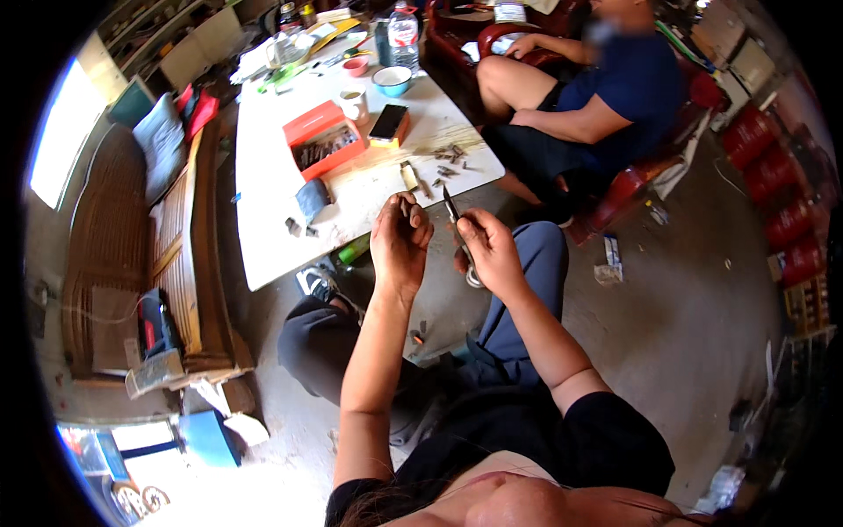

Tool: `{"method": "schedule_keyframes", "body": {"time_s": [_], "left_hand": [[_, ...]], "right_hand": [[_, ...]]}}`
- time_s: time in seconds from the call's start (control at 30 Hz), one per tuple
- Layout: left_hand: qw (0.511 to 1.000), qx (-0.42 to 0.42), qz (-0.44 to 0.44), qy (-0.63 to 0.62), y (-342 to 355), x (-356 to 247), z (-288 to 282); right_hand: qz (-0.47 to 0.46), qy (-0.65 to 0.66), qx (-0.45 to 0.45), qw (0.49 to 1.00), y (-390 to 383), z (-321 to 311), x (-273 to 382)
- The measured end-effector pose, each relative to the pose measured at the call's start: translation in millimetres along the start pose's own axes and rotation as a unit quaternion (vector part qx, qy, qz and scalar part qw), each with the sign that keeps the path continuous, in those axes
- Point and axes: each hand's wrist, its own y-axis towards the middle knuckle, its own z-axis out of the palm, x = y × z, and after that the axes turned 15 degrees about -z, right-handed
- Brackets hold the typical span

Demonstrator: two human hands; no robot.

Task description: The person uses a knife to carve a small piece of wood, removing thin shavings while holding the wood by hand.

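One dark piece [406, 210] is, as best we can see, held in the curled fingers of the left hand [400, 241], while the right hand [487, 250] grips one pointed tool [450, 207], its tip apart from that piece, both hands near one white table [268, 206]. On the table we count one red box [314, 121] of small pieces too crowded to number, one phone [389, 121], one mug [355, 107], two bowls, one blue [392, 83] and one red [356, 67], and several loose pieces [450, 153]. To the right we see one seated person [606, 105].
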Motion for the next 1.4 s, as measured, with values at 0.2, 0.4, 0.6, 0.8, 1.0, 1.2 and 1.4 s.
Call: {"method": "schedule_keyframes", "body": {"time_s": [0.2,0.4,0.6,0.8,1.0,1.2,1.4], "left_hand": [[0.997,-0.012,-0.023,-0.066,29,28,-8],[0.992,0.003,-0.092,-0.085,40,43,-41],[0.994,-0.032,-0.059,-0.091,41,27,-34],[0.997,-0.024,-0.062,-0.025,37,25,-21],[0.997,-0.002,-0.04,0.064,33,24,-8],[0.991,-0.073,0.028,0.111,31,50,0],[0.99,-0.066,0.002,0.125,36,69,7]], "right_hand": [[-0.037,-0.102,-0.02,0.994,5,11,-5],[0.028,-0.017,0.002,0.999,17,16,-20],[0.037,-0.029,0.036,0.998,23,21,-21],[0.015,-0.074,0.028,0.997,30,15,-12],[-0.012,-0.104,0.086,0.991,27,-5,3],[0.062,-0.047,0.092,0.993,6,-25,12],[0.015,-0.156,0.03,0.987,-4,-40,5]]}}
